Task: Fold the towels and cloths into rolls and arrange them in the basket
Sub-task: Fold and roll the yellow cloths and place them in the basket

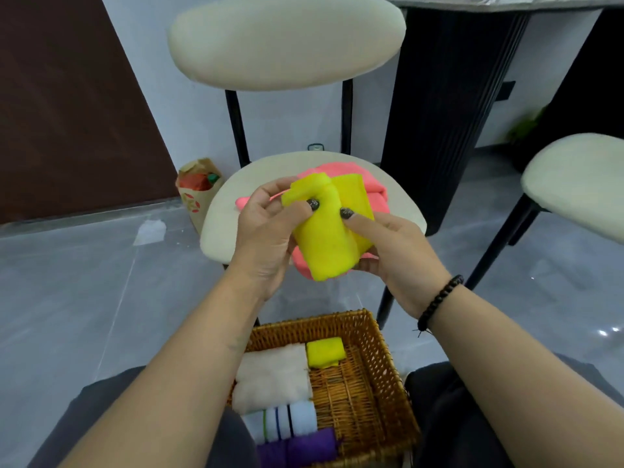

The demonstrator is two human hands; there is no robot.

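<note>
Wicker basket (378, 363), below both hands: purple roll (304, 449) nearest, striped white roll (287, 420), cream towel roll (273, 376), small yellow roll (325, 352) at far side. Yellow cloth (329, 238), part-rolled, pinched between left hand (266, 238) and right hand (395, 255), thumbs on top. Pink towel (371, 189) beyond hands on chair seat (219, 228). Paper bag (196, 194) left of hands, print unreadable

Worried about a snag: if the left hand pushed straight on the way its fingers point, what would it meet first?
The left hand already pinches the yellow cloth; its fingers point right across it, so next likely comes the right hand. Depth is unclear.
</note>
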